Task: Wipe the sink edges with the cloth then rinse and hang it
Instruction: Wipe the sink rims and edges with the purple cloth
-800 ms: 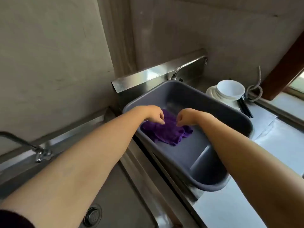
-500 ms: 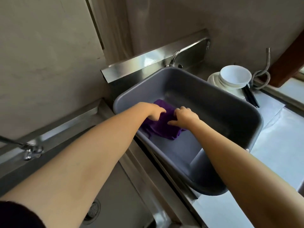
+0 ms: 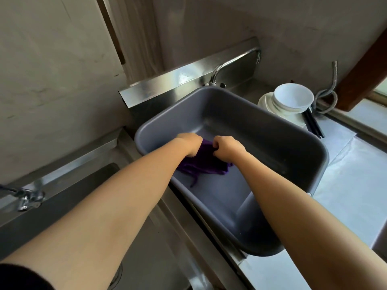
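Since the earlier frame, our two hands had closed in from resting apart on the cloth to gripping it together, and the fabric had bunched up between them.

On the left, one steel sink (image 3: 88, 210) sat beside the counter with one tap (image 3: 25, 198) at its back edge; we could see nothing inside it but a drain near the bottom of the view. Next came one grey plastic tub (image 3: 272, 143), long and rectangular, running from near-left to far-right. It held only one purple cloth (image 3: 201, 166), which lay against the tub's left wall, about midway along it. The cloth was crumpled, so it had no clear long axis; its bulk spread roughly across the tub between our hands, and one loose strand trailed toward us over the tub floor.

Our left hand (image 3: 189, 143) had its fingers curled tight into the cloth's left side. Our right hand (image 3: 227, 148) was fisted on the cloth's right side, knuckles up, just beside the left hand.

Behind the tub stood a second tap (image 3: 215, 75). To the right, one stack of white bowls and plates (image 3: 291, 101) rested on the counter, with dark chopsticks (image 3: 314, 124) just beside it; we could not count them.
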`<state>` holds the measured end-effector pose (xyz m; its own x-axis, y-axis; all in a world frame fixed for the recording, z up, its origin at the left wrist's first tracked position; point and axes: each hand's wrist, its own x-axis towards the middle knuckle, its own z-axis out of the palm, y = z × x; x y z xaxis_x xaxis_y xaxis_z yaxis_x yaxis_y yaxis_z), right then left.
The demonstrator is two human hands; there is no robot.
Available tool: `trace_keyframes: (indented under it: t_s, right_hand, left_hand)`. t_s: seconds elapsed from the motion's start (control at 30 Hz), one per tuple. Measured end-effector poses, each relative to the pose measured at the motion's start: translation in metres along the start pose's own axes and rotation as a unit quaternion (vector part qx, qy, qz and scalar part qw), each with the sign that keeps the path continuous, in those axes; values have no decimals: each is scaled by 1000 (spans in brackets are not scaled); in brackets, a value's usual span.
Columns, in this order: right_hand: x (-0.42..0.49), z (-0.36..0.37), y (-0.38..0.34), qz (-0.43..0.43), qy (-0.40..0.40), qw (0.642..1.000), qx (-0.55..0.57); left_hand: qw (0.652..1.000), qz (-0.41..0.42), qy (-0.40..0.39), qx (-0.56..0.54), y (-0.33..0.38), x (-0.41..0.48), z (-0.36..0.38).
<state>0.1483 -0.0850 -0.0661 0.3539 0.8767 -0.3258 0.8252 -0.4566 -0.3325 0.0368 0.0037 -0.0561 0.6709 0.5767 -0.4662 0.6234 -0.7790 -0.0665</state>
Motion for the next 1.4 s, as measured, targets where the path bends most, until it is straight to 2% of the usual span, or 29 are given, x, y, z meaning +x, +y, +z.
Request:
trace_keyframes:
  t_s: [0.13,0.23,0.33,0.43,0.57,0.67,0.77,0.87,1.0,1.13,1.2,1.4]
  right_hand:
    - [-7,-18,-1,-28,3,1000,-11]
    - [-16,-35,0,-23,5,1000,-3]
    - [-25,-59,-1,-43,11,999,4]
    - [-38,-93,-13,-84,15,996,-40]
    - [-62,-135,-35,-116,30,990,-77]
    - [-76,-158,-53,-139,79,985,-67]
    - [-90,-173,-76,-169,125,977,-31]
    - [-107,-178,-108,-204,132,970,31]
    - [-121,-176,-159,-283,108,952,46]
    - [-131,-161,-214,-354,74,931,61]
    - [-136,-148,-246,-386,38,919,67]
    - [-159,-92,-351,-477,-59,877,-10]
  left_hand:
    - [1000,0,2,-10,3,-9,-7]
    - [996,-1,66,-58,2,-21,-15]
    - [989,6,91,-116,-3,-37,-31]
    - [979,20,124,-159,-13,-57,-53]
    - [973,43,167,-151,-24,-83,-84]
    - [969,40,186,-156,-35,-107,-107]
    - [951,34,232,-203,-50,-139,-122]
    - [919,18,299,-254,-67,-180,-124]
    - [888,0,362,-284,-101,-247,-107]
    - [859,-34,360,-362,-140,-315,-75]
    - [842,-69,362,-394,-156,-346,-54]
    - [791,-181,385,-440,-196,-437,20]
